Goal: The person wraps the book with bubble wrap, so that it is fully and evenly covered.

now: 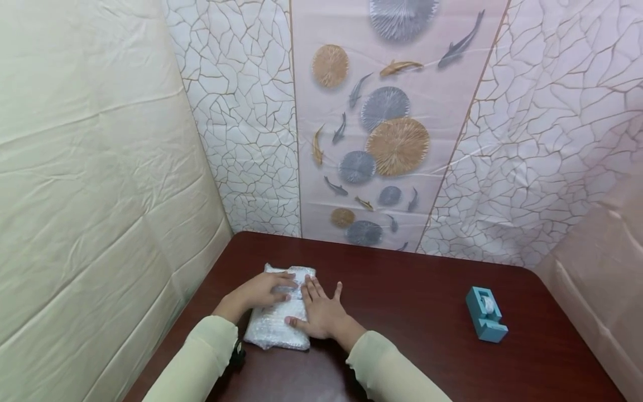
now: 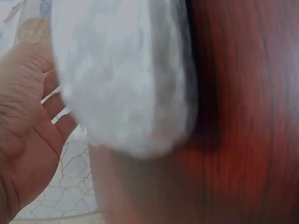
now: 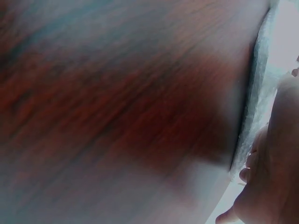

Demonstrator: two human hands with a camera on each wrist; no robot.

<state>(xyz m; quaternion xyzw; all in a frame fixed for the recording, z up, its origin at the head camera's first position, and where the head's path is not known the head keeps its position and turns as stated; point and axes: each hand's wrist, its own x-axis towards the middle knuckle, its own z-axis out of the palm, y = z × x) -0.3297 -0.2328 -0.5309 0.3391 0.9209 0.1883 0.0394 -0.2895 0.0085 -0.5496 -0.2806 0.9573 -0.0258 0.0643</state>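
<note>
A flat package wrapped in clear bubble wrap (image 1: 278, 326) lies on the dark red-brown table, left of the middle. My left hand (image 1: 266, 289) lies over its upper left part, fingers loosely bent across the wrap. In the left wrist view that hand (image 2: 30, 126) shows at the left, beside the blurred end of the package (image 2: 112, 84). My right hand (image 1: 325, 314) rests on the package's right edge with straight, spread fingers. The right wrist view shows the right hand (image 3: 275, 168) along the wrapped edge (image 3: 257, 93).
A teal tape dispenser (image 1: 486, 318) with a roll of tape (image 1: 488, 304) stands on the right side of the table (image 1: 402, 312). Patterned cloth (image 1: 251, 128) hangs behind the table, and pale padded walls (image 1: 95, 223) flank it. Something small and black (image 1: 238, 355) sits by the left cuff.
</note>
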